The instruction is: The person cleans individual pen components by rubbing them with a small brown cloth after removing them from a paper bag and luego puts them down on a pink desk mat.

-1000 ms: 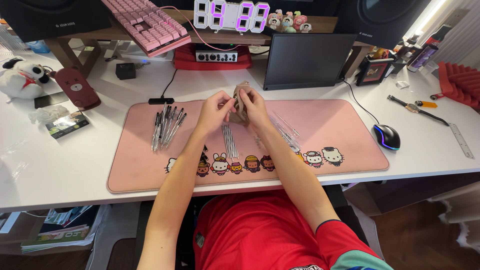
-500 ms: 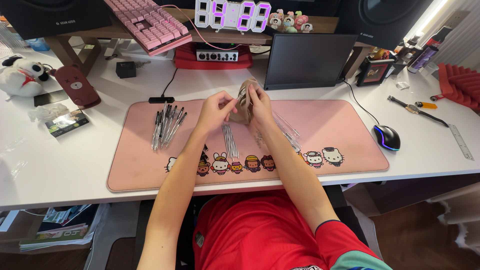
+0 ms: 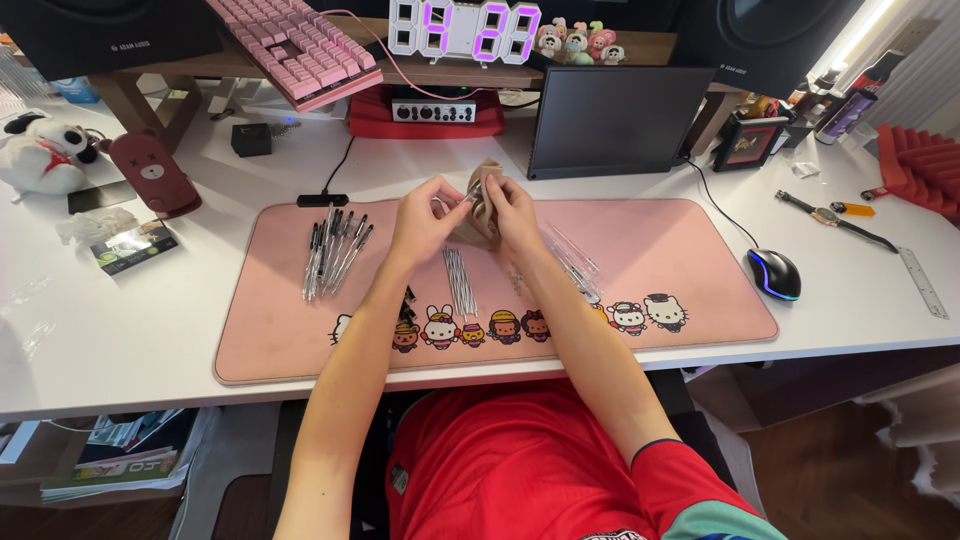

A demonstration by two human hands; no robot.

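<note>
Tan pouch (image 3: 480, 215) clamped in both hands' fingers (image 3: 445, 200); pens (image 3: 333, 252) lie left.

Both forearms reached forward and converged; the left hand (image 3: 425, 218) and right hand (image 3: 513, 212) met raised, fingers curled inward, pinching together

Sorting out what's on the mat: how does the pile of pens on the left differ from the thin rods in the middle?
The pens have dark tips and clear barrels; the rods are thinner and plain. The pens fan out loosely, the rods lie in a tight parallel row. The pens sit left of both hands, the rods below them. Both rest on the pink mat.
</note>
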